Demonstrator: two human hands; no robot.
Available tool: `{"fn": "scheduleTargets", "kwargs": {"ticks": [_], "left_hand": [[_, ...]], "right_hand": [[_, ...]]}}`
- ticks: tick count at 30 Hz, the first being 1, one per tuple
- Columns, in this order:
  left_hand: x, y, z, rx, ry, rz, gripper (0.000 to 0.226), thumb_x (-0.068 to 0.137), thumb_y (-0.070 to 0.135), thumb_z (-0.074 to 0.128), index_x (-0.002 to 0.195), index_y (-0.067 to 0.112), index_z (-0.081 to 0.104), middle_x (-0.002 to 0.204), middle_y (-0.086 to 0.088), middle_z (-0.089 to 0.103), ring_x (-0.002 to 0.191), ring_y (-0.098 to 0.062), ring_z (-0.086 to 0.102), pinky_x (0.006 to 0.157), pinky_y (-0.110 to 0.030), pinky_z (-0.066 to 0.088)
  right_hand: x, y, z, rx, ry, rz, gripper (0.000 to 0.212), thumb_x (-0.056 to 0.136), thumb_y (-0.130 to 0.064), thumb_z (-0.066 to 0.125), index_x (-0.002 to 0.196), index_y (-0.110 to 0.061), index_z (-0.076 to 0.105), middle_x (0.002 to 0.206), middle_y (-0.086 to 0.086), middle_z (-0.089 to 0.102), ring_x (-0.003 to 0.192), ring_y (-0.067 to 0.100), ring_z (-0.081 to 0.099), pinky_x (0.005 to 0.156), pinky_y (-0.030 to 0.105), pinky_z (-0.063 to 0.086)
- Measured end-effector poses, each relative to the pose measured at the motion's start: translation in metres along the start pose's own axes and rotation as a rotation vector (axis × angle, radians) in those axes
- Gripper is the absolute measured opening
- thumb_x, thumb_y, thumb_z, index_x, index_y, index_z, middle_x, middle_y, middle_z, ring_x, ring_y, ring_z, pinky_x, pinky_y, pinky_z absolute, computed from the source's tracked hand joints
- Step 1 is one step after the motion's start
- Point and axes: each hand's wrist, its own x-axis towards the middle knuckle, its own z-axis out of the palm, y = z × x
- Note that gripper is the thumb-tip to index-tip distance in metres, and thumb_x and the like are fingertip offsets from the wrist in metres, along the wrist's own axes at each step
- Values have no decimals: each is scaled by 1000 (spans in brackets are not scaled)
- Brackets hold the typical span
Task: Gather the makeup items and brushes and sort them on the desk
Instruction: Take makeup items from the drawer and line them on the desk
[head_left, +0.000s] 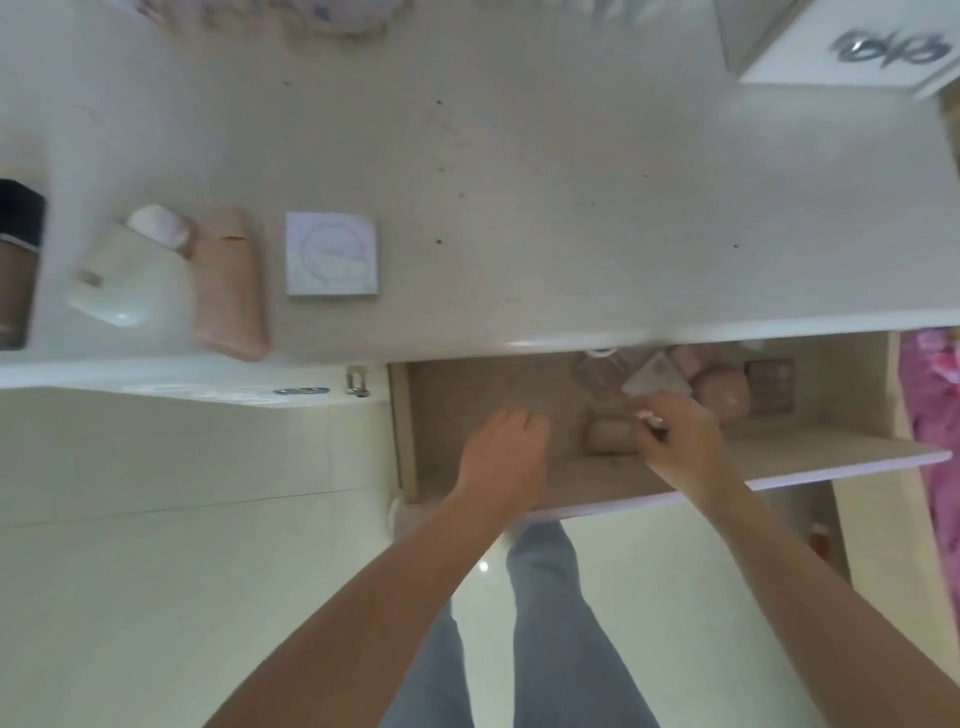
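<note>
Head view: open drawer (779, 457) under the counter (519, 182). Left hand (506, 447) inside the drawer, fingers curled under, touching nothing visible; whether anything sits in that grip, cannot tell. Right hand (680, 441) farther right in the drawer, grip pinched on a small pale item (649, 418), blurred. Beige tube (610, 434) lying just left of that grip, touching the fingers. Pink sponges (722, 392) and a palette (769, 384) just beyond. On the counter, well apart: square compact (331, 253), pink case (231, 280), white pouch (130, 275).
</note>
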Motion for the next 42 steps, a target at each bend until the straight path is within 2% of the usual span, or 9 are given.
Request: {"fn": "scheduleTargets", "kwargs": {"ticks": [5,12,15,17,22,28,32,37,42], "left_hand": [[57,51,45,32,-381,-99,32,92,15,47,123,7,48,128,-13,45,121,-29,40,97,-37,37],[100,89,71,19,-461,-267,37,89,21,50,124,9,51,129,-15,50,120,-30,46,97,-33,38],[96,84,70,130,-465,-257,36,88,26,54,120,9,55,125,-14,54,117,-29,49,93,-32,41],[82,73,67,200,-429,-257,39,88,30,53,123,13,52,126,-11,54,117,-28,48,94,-32,40],[40,46,53,130,-232,-413,41,86,37,56,122,18,50,122,-5,55,113,-24,48,89,-30,39],[21,46,32,-51,9,-519,37,83,31,62,116,15,55,109,-3,62,103,-21,52,73,-25,34],[14,44,18,-124,111,-526,28,81,30,65,102,13,59,94,-3,64,90,-22,54,67,-23,31],[0,40,-12,-156,199,-464,20,76,27,69,89,13,62,75,2,56,77,-21,55,57,-20,28],[-11,34,-73,-206,368,-478,27,78,31,63,96,11,62,84,3,60,81,-17,54,72,-25,36]], "right_hand": [[8,79,-9,-224,-150,196,32,74,-14,51,91,7,67,90,28,66,86,41,63,71,37,46],[37,119,-10,-365,-269,7,30,38,-29,83,62,-16,70,60,6,67,45,20,62,42,9,39],[42,114,-10,-407,-302,77,59,65,-37,77,115,-10,60,112,17,61,90,25,64,70,20,48],[40,106,3,-400,-306,265,76,72,-45,69,132,-7,40,126,21,47,105,34,54,83,34,45],[39,104,29,-413,-284,205,92,13,-36,87,92,4,65,74,27,62,57,37,60,51,33,51],[38,97,24,-454,-206,98,89,27,-34,88,107,-5,62,87,22,61,75,36,61,59,31,48],[35,87,16,-293,-377,203,85,68,-41,72,136,-14,28,128,22,37,118,38,40,93,38,39],[20,54,-22,-21,-472,222,87,63,-25,78,132,-10,28,128,18,34,112,32,46,88,30,42],[28,-17,-59,142,-307,-184,63,63,-23,78,117,-8,49,110,3,48,98,13,44,80,14,28]]}}
